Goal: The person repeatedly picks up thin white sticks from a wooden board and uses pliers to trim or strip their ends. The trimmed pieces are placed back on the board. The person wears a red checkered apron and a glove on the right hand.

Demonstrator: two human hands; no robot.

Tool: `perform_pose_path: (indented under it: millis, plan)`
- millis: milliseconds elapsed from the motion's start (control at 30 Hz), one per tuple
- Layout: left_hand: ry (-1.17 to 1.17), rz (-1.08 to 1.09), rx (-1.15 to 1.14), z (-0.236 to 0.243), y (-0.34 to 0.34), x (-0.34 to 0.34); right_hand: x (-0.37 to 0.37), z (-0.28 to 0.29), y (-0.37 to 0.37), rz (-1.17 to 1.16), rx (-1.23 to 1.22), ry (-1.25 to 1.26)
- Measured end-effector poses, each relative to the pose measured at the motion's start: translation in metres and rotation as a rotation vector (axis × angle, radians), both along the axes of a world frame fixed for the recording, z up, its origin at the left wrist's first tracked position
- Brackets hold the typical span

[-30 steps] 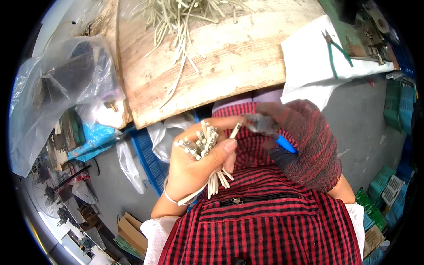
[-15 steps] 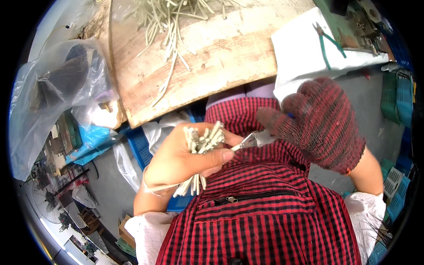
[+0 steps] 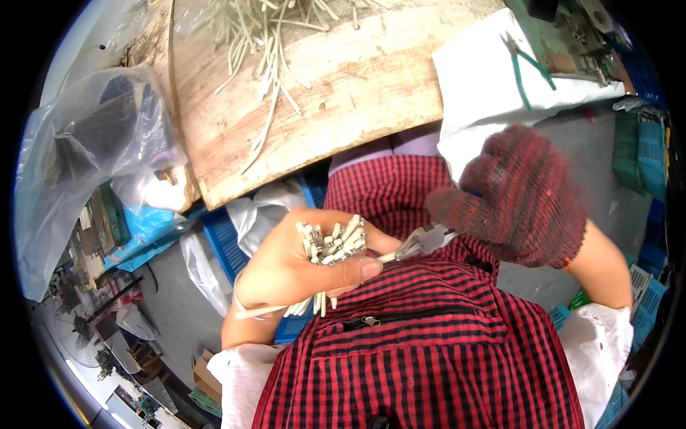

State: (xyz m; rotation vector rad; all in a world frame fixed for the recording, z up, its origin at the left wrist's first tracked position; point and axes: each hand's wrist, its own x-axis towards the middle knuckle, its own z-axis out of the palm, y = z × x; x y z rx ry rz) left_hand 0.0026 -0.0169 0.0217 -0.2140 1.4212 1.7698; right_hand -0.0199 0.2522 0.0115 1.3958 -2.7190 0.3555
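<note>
My bare left hand (image 3: 275,264) is closed round a bundle of thin cream-coloured wires (image 3: 336,242), their cut ends facing up and the other ends poking out below the palm. Between its thumb and forefinger one single wire (image 3: 386,257) is pinched apart from the others and points right. My right hand (image 3: 525,196), in a dark red and black knitted glove, is closed on metal-jawed pliers (image 3: 431,240). Their tips meet the end of that single wire; the handles are mostly hidden by the glove. Both hands are above my red and black checked apron (image 3: 414,343).
A wooden board (image 3: 343,86) lies ahead, with a loose heap of similar wires (image 3: 268,32) at its far side. Green-handled pliers (image 3: 525,71) rest on a white sheet (image 3: 471,93) to the right. Clear plastic (image 3: 93,157) hangs at left; a blue crate (image 3: 223,239) stands below the board.
The pliers' jaws have shifted slightly right and down, along with the end of the single wire. My gloved hand has turned a little, and the bundle's ends have tilted slightly.
</note>
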Motion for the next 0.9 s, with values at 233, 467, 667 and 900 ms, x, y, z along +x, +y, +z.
perform_pose_path:
  millis: [233, 467, 667, 900]
  plan:
    - [0.315, 0.199, -0.246, -0.011, -0.013, -0.005, 0.022, -0.025, 0.0, -0.404, -0.325, -0.379]
    - [1.083, -0.075, -1.362, -0.052, -0.045, -0.11, 0.03, -0.028, -0.01, -0.581, -0.332, -0.6]
    - [0.964, -0.034, -1.388, -0.048, -0.055, -0.11, 0.046, -0.051, 0.002, -0.708, -1.046, -1.335]
    - [0.771, 0.382, -0.452, 0.006, -0.026, -0.03, 0.053, -0.069, -0.007, -0.378, -0.699, -0.96]
